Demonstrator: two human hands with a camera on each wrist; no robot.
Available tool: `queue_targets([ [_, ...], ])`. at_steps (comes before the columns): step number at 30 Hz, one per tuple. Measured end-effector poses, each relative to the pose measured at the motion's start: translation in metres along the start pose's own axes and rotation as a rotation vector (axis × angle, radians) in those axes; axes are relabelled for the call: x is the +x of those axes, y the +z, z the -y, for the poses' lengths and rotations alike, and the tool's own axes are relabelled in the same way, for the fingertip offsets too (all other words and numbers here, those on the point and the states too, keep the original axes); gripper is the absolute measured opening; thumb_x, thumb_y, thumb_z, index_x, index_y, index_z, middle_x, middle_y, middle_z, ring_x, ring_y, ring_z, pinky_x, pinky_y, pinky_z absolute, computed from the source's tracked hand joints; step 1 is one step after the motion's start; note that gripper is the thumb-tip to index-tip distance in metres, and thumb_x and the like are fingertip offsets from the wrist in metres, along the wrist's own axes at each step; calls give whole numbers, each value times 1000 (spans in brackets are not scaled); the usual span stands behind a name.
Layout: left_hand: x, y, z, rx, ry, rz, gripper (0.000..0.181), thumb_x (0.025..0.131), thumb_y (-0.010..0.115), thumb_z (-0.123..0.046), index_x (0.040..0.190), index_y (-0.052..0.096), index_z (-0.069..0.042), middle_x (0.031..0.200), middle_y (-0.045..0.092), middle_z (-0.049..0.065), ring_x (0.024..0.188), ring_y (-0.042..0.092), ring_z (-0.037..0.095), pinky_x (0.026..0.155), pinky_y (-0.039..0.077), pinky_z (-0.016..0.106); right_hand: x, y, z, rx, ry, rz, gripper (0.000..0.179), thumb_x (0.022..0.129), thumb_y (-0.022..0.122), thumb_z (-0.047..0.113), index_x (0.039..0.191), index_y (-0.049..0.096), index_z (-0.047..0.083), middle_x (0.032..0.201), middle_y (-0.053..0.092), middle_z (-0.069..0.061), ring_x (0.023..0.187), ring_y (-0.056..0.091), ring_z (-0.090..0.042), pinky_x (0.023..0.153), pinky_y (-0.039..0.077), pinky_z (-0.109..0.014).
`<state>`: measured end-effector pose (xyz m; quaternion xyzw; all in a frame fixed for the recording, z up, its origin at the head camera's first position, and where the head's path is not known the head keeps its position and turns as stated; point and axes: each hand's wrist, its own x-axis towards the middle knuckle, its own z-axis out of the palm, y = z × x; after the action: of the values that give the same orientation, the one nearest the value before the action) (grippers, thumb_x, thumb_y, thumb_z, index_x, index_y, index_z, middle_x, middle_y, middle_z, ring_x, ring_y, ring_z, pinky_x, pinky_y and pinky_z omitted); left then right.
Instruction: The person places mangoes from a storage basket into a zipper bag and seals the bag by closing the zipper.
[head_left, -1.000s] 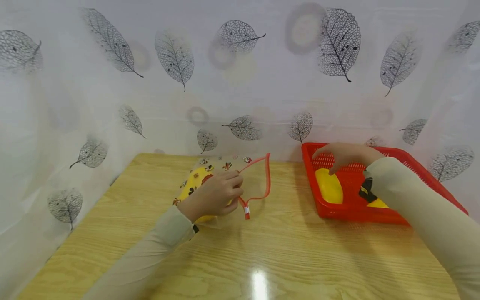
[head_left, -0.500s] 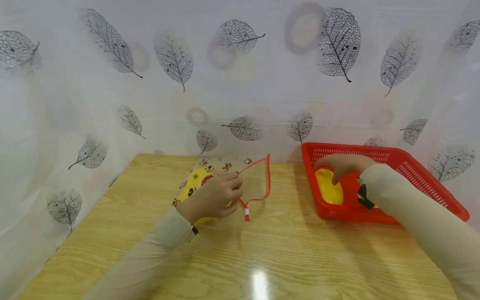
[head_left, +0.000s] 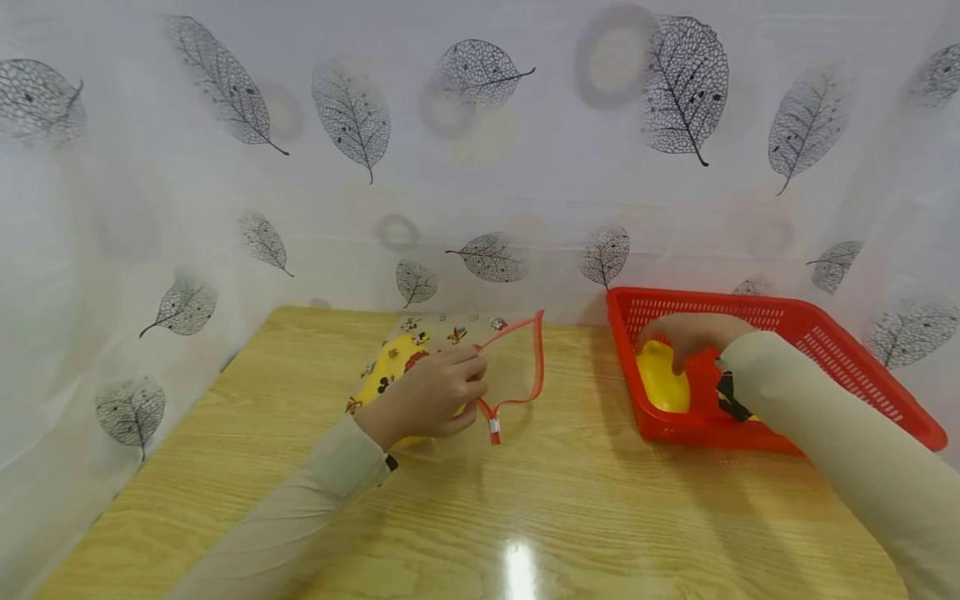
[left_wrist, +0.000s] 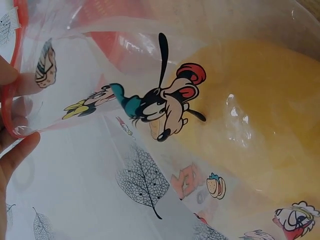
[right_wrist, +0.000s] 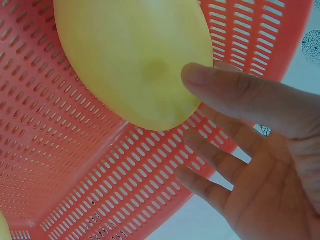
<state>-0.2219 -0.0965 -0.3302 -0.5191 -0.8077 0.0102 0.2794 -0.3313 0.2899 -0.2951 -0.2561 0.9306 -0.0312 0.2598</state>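
My left hand pinches the red-trimmed mouth of a clear zip bag printed with cartoon figures. Through the plastic, a large yellow thing shows inside the bag. The red zip edge stands spread into a loop, its white slider at the lower corner. Over the left end of a red basket, my right hand pinches a smooth yellow oval object. The thumb lies on its near face and a finger goes behind; the other fingers stay loosely bent in the right wrist view.
Part of another yellow thing shows at the corner of the right wrist view, inside the basket. The wood-grain table ends at a pale, leaf-printed curtain along the back and left.
My right hand has lowered and closed its thumb and fingers on the yellow oval object, now a little tilted. My left hand keeps its hold on the bag, almost unmoved.
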Motion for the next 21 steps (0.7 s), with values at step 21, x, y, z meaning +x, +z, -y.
queue_targets([
  [21, 0, 0, 0, 14, -2, -3, 10, 77, 64, -23, 71, 61, -15, 78, 51, -2, 75, 44, 13, 70, 41, 24, -7, 2, -11, -10, 31, 4, 63, 67, 81, 17, 126, 57, 15, 133, 51, -20, 120, 43, -45, 88, 48, -57],
])
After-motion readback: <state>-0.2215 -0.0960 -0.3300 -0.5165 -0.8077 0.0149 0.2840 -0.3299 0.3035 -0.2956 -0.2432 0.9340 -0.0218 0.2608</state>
